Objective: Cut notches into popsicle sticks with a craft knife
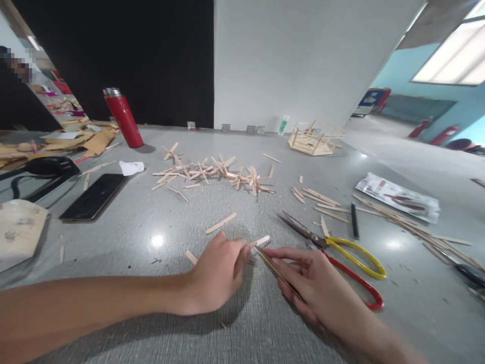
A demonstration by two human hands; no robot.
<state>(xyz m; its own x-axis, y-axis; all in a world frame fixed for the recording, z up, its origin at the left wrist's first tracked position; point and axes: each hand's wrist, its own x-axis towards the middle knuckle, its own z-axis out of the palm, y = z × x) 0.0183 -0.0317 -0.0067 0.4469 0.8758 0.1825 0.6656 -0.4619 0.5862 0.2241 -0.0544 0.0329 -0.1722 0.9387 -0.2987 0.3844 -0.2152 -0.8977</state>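
Left hand [220, 275]: fingertips pinching a wooden stick [262, 241]. Right hand [316, 285]: fingers pressed around a slim metal tool [272, 264], tip at the stick; scissors [308, 233] just beyond this grip.

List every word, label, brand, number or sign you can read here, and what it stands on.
No text is legible.
White packet on the right: print too blurred to read.
Green-and-white tube at the back: label too small.
Pale item at the left edge: dark marks, too blurred to read.
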